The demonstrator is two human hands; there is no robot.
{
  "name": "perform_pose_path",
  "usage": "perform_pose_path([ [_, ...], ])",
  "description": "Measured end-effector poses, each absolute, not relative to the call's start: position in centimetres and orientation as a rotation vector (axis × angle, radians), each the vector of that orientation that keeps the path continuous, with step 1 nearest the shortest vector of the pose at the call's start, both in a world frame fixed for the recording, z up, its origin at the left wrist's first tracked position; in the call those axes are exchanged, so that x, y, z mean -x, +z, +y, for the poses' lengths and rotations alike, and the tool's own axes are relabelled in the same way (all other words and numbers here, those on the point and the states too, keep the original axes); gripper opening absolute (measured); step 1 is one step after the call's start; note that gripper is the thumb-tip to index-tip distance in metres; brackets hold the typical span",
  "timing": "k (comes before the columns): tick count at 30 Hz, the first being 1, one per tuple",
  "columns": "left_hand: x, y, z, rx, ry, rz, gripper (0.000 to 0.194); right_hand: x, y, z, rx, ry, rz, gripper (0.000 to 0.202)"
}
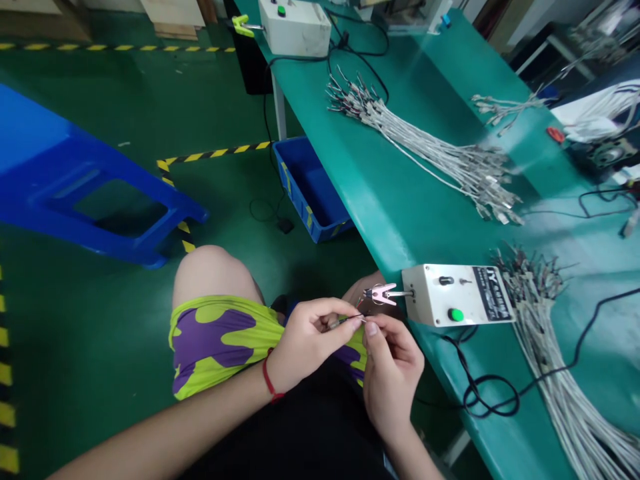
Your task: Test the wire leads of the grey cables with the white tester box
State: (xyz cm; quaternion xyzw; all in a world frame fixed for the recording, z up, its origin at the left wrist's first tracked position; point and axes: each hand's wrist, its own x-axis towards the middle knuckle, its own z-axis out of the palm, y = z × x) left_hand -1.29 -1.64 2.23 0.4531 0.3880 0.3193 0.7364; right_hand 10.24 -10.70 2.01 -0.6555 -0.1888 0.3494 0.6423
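Note:
My left hand (313,340) pinches the end of a cable with thin loose wires (361,316) above my lap. Fingertips of my right hand (393,363) close on the same fine wires, just right of the left fingers. Beyond them, a pink clip (383,294) sticks out on a metal shaft from a white box (457,295) with a green button and a dark knob. A reddish wire runs up from my fingers toward the clip; whether the clip grips it I cannot tell. Most of the cable is hidden by my hands.
Bundles of white cables lie on the green table (340,167): one bundle (425,143) at the back, another (555,373) at the right. A black cord (493,400) loops near the edge. A blue bin (295,180) and blue stool (100,187) stand left; a second box (300,30) is far.

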Motion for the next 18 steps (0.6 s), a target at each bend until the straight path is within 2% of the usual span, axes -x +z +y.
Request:
perform_pose_path([
  [8,1.0,2.0,-0.8,-0.822,0.749,0.898,0.022,-11.0,0.8,-8.6,1.329,0.884,-0.268,0.012],
  [18,-0.7,1.7,-0.1,-0.774,0.779,0.918,0.024,-11.3,0.6,-7.3,1.220,0.929,-0.109,0.024],
])
